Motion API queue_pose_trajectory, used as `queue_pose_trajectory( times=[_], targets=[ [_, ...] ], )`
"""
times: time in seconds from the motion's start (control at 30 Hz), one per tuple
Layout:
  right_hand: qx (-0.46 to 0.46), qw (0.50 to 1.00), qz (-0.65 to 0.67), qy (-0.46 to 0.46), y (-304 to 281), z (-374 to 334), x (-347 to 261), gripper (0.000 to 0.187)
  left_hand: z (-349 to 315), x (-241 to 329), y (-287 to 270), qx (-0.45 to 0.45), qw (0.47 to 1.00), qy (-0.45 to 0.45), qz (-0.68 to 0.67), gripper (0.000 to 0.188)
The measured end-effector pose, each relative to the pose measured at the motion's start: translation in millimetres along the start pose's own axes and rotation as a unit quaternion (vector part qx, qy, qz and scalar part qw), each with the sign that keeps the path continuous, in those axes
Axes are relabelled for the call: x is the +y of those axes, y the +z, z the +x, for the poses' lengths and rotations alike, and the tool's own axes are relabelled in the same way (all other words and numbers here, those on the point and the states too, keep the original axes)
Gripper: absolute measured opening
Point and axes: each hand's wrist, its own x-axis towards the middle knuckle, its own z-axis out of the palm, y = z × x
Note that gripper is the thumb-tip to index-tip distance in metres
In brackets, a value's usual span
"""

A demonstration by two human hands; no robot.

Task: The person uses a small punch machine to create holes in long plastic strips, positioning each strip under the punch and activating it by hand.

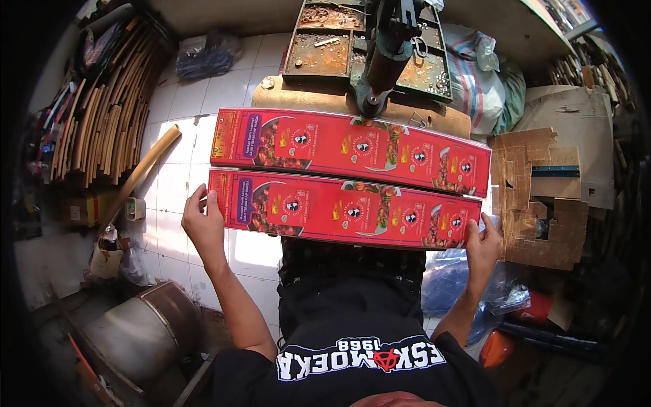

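Observation:
Two long red printed panels (325,146) with food pictures lie side by side in front of me, a narrow dark gap between them. My left hand (203,216) grips the left end of the nearer red panel (319,210), thumb on its top face. At the opposite end my right hand (483,241) pinches the lower right corner of the same panel, its fingers partly hidden. Beyond the farther panel stands a dark metal press (386,68), its lower tip just past the panel's far edge.
Behind the panels is a worn wooden board (305,98). Compartmented metal trays (319,61) with small parts flank the press. Brown cardboard (542,237) lies at right, clear plastic (451,281) near my right arm. Stacked cardboard (115,95) and a rusty drum (139,332) stand left.

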Motion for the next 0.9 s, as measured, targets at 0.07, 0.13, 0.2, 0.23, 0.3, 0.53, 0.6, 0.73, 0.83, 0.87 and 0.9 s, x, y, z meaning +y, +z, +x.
queue_pose_trajectory(
  times=[0.07, 0.13, 0.2, 0.23, 0.3, 0.53, 0.6, 0.73, 0.83, 0.87, 0.9],
  targets=[
    [0.04, 0.999, -0.032, -0.003, 3, -1, 1, 0.045, 0, 1, 3, 0.007, 1.0, 0.001, -0.014, 0.029],
    [0.048, 0.998, -0.041, 0.01, 4, -2, 2, 0.044, 0, 6, 4, 0.003, 1.0, -0.008, 0.007, 0.03],
    [0.054, 0.998, -0.017, 0.017, 5, -1, 4, 0.042, 2, 11, 3, 0.003, 1.0, -0.017, 0.015, 0.031],
    [0.051, 0.998, -0.011, 0.02, 4, -3, 4, 0.042, 1, 9, 3, 0.01, 1.0, -0.001, 0.017, 0.031],
    [0.047, 0.999, 0.006, 0.025, 3, -5, -1, 0.041, 2, 1, 4, 0.027, 0.999, 0.034, 0.017, 0.029],
    [0.046, 0.993, 0.109, 0.032, 10, 1, 22, 0.037, 4, 0, 4, 0.027, 0.999, 0.021, -0.007, 0.028],
    [0.055, 0.978, 0.199, 0.029, 16, 3, 35, 0.035, 3, 2, 6, 0.024, 0.999, 0.004, -0.025, 0.028],
    [0.041, 0.946, 0.317, 0.048, 2, -2, 27, 0.028, 0, 1, 8, 0.026, 0.999, -0.003, -0.032, 0.029],
    [0.028, 0.928, 0.37, 0.044, -16, -7, 22, 0.024, -1, 2, 7, 0.022, 0.998, -0.012, -0.062, 0.03],
    [0.026, 0.92, 0.389, 0.046, -21, -10, 19, 0.022, 0, -3, 9, 0.025, 0.996, -0.012, -0.087, 0.032],
    [0.023, 0.912, 0.407, 0.048, -26, -14, 15, 0.02, 1, -8, 11, 0.029, 0.993, -0.012, -0.112, 0.033]
  ],
)
